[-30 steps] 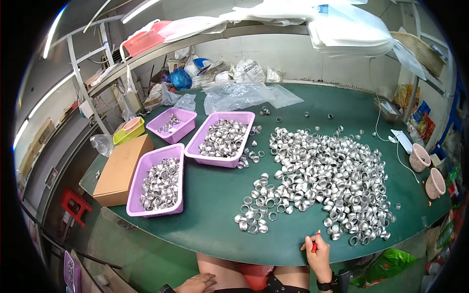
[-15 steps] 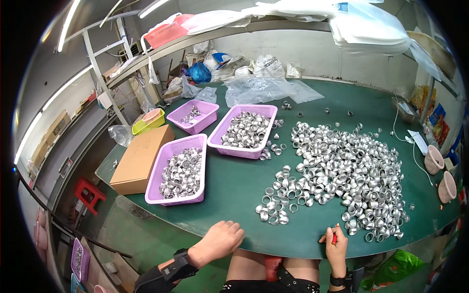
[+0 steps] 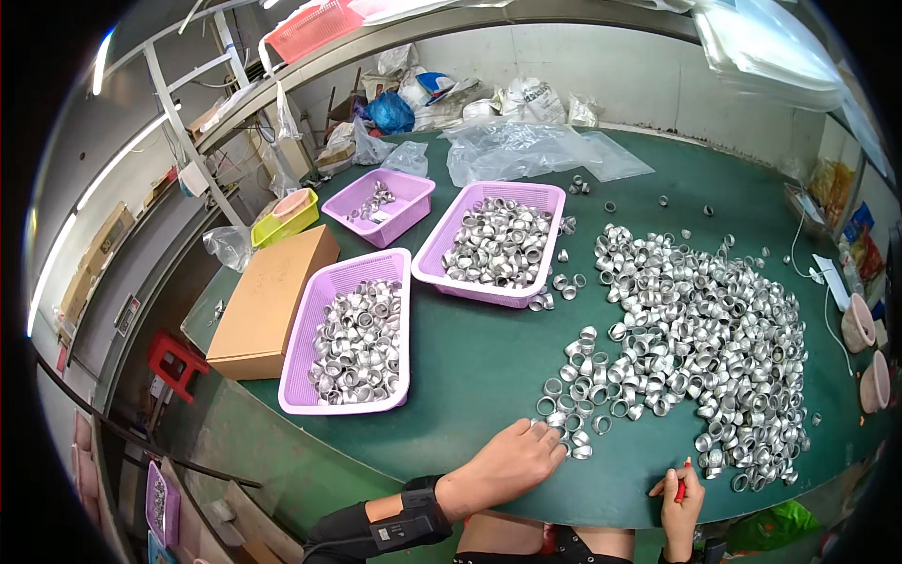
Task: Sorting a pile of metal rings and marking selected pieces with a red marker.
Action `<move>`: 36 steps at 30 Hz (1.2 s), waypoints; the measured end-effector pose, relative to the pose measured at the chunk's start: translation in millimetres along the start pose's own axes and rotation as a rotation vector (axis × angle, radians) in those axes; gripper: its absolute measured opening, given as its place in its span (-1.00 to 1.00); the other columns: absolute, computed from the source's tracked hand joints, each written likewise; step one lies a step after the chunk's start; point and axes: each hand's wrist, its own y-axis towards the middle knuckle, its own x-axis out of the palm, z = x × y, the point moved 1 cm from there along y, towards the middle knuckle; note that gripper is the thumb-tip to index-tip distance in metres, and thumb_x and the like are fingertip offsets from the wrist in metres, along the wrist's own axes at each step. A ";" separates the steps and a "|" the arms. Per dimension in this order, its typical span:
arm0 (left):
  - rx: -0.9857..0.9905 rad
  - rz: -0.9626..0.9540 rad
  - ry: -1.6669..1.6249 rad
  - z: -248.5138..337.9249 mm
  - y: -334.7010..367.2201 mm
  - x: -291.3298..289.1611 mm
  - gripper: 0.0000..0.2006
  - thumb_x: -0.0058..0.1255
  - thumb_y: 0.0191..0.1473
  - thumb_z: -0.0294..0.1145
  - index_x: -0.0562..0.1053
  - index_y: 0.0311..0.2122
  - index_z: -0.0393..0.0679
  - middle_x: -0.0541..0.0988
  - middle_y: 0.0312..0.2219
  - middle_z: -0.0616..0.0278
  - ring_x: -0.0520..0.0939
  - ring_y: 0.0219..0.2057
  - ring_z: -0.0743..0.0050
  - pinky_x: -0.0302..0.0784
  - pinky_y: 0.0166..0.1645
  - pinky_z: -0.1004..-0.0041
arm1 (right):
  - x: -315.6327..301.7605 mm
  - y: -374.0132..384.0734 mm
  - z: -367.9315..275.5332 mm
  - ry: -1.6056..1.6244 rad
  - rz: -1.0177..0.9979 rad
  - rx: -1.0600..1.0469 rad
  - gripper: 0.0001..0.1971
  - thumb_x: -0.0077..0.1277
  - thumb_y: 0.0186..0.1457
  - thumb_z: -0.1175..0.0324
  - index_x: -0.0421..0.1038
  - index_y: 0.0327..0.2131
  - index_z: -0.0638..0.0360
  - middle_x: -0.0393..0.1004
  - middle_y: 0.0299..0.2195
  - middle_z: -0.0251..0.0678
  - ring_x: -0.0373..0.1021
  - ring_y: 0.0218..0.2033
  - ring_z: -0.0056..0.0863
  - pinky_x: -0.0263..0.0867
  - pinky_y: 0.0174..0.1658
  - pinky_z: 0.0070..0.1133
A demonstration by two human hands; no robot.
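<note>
My left hand (image 3: 512,463) reaches over the table's near side, at the front of a loose cluster of silver metal rings (image 3: 578,395). Its fingers are bent and pressed together, with the tips against the nearest rings; whatever they pinch is hidden. To the right, my right hand (image 3: 681,503) rests by the table edge, closed around a red pencil (image 3: 683,483) whose tip points up. Beyond both hands spreads a large heap of the same short metal rings (image 3: 709,324).
Left of the heap stand three purple baskets holding rings: a near one (image 3: 293,376), a middle one (image 3: 427,249) and a far one (image 3: 413,209). A cardboard box (image 3: 268,301) lies beside them. Plastic bags (image 3: 526,155) cover the green table's back; pink cups (image 3: 874,381) stand far right.
My left hand has moved right and forward, from the table edge to the ring cluster. My right hand keeps the pencil near the edge. The whole view has shifted slightly.
</note>
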 end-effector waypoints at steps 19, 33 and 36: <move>-0.003 -0.039 -0.561 7.4 -13.9 -31.2 -0.64 0.01 -0.20 -0.35 0.32 -0.19 -0.10 0.32 -0.20 0.17 0.35 -0.21 0.25 0.25 -0.18 0.35 | 78.0 25.7 -76.5 -0.237 -0.252 -0.393 -0.78 0.05 -0.25 0.49 0.31 -0.42 0.16 0.38 -0.47 -0.27 0.26 -0.41 -0.29 0.21 -0.36 -0.50; 0.581 0.258 -0.289 121.9 -33.7 -170.4 -0.75 -0.24 -0.14 -0.34 0.35 -0.38 -0.29 0.39 -0.34 0.05 0.40 -0.31 0.24 0.25 -0.16 0.35 | 76.7 16.4 -64.1 -0.243 -0.230 -0.339 -0.77 0.01 -0.23 0.51 0.29 -0.37 0.19 0.37 -0.42 -0.27 0.27 -0.38 -0.28 0.21 -0.32 -0.51; 0.648 -0.083 -0.446 113.7 -40.9 -167.7 -0.75 -0.21 -0.17 -0.33 0.35 -0.40 -0.27 0.39 -0.35 0.08 0.40 -0.31 0.28 0.26 -0.19 0.40 | 82.8 20.8 -63.2 -0.169 -0.244 -0.321 -0.78 -0.02 -0.21 0.53 0.27 -0.38 0.21 0.34 -0.47 -0.19 0.29 -0.43 -0.23 0.23 -0.37 -0.49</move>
